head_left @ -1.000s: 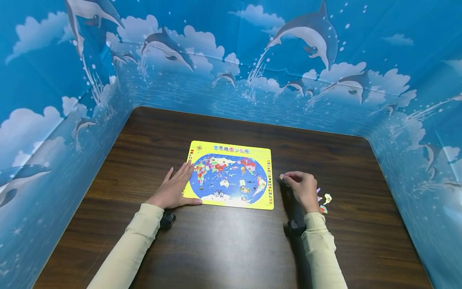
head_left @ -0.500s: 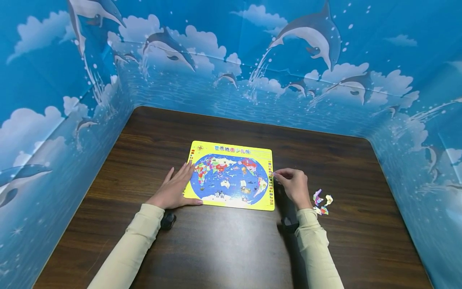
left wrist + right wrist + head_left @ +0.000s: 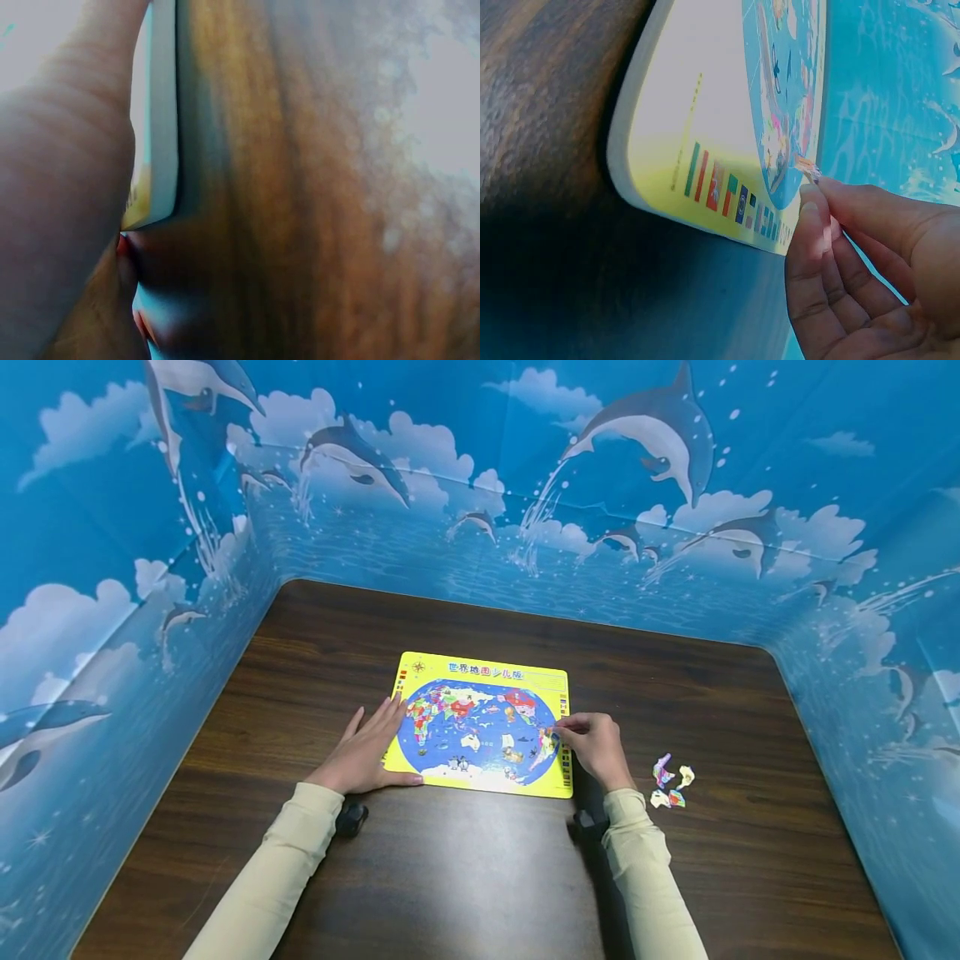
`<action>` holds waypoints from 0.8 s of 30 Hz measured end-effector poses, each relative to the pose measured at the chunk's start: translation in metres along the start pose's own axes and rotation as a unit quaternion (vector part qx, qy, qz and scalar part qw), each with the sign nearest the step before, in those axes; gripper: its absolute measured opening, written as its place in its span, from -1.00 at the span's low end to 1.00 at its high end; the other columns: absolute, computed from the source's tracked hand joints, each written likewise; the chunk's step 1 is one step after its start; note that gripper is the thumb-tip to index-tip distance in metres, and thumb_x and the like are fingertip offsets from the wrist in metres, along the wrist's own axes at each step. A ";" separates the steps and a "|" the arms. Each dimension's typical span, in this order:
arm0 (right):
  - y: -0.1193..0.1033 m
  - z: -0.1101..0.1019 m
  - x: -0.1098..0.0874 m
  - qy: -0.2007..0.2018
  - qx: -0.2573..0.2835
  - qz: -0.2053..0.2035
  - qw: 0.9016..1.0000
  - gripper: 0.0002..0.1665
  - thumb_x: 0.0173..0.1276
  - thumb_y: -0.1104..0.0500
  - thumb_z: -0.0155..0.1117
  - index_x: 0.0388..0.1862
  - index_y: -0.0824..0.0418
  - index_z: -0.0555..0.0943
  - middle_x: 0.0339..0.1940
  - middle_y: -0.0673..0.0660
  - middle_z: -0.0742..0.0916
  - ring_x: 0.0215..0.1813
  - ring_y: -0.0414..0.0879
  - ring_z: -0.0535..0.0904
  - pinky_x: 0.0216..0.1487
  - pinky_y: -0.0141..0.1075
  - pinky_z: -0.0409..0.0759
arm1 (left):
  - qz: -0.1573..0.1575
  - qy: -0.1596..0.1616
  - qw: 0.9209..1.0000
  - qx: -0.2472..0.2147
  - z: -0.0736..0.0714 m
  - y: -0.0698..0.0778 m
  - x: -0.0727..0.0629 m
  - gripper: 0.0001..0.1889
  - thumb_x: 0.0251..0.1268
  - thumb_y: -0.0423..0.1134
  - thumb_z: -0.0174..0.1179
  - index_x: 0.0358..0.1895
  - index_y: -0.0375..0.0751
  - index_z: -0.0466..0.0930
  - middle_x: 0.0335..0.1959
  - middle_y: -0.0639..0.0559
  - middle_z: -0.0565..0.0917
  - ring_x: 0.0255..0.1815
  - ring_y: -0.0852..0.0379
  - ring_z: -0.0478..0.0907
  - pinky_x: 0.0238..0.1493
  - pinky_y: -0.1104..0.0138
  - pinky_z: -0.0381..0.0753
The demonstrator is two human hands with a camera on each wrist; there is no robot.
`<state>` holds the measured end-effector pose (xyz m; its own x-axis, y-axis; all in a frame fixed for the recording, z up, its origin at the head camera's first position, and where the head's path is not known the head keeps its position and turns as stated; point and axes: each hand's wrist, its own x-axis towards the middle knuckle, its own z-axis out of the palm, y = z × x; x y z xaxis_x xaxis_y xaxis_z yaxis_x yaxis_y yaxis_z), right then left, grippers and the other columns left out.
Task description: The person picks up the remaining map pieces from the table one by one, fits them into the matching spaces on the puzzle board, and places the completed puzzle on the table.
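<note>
A world map puzzle board (image 3: 450, 752) with a yellow border lies on the dark wooden table. My left hand (image 3: 365, 750) rests on its left edge, fingers straight and spread, thumb along the near border. In the left wrist view only part of this hand (image 3: 64, 150) shows, beside the board's edge (image 3: 163, 120). Over the right part of the map, my right hand (image 3: 596, 747) pinches a small puzzle piece. The right wrist view shows this piece (image 3: 808, 169) between thumb and fingertips, close over the blue map oval. The fingers cover much of it.
Several loose puzzle pieces (image 3: 663, 772) lie in a small cluster on the table (image 3: 750, 843), right of the board and beside the right forearm. A blue dolphin-print cloth (image 3: 450, 468) walls the table at the back and both sides.
My right hand has moved left with the pinched puzzle piece, from beside the board to over the map's right side. The loose pieces have come into fuller view. The left hand stays on the board.
</note>
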<state>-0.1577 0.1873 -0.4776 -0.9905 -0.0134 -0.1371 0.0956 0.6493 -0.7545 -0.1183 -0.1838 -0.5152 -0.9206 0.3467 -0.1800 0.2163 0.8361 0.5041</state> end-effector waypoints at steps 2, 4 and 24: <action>0.000 0.001 0.001 -0.009 0.001 0.007 1.000 -0.82 0.39 0.34 0.43 -0.07 0.39 0.78 -0.17 0.29 0.81 -0.26 0.03 0.71 -0.11 -0.17 0.78 | -0.001 -0.002 1.000 0.000 0.000 0.000 0.000 0.34 0.01 0.36 0.46 0.67 -0.33 -0.11 0.71 -0.22 -0.14 0.72 -0.18 -0.27 0.61 -0.23 -0.35; 0.000 0.002 0.002 -0.014 -0.003 0.011 1.000 -0.82 0.39 0.33 0.43 -0.07 0.38 0.79 -0.16 0.29 0.80 -0.26 0.02 0.71 -0.10 -0.17 0.78 | -0.004 -0.006 1.000 0.000 0.000 0.000 0.000 0.35 0.00 0.38 0.46 0.67 -0.32 -0.11 0.71 -0.21 -0.15 0.72 -0.18 -0.27 0.61 -0.23 -0.36; -0.002 0.006 0.007 -0.029 -0.031 0.017 0.999 -0.81 0.37 0.32 0.45 -0.07 0.36 0.79 -0.15 0.27 0.81 -0.25 0.01 0.70 -0.05 -0.14 0.77 | -0.005 -0.006 1.000 0.008 0.001 -0.002 0.001 0.36 0.00 0.39 0.45 0.68 -0.31 -0.12 0.71 -0.20 -0.15 0.72 -0.18 -0.27 0.61 -0.22 -0.37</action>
<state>-0.1639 0.1813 -0.4802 -0.9793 -0.0324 -0.2000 0.1216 0.6957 -0.7080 -0.1196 -0.1845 -0.5171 -0.9188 0.3437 -0.1941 0.2132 0.8460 0.4886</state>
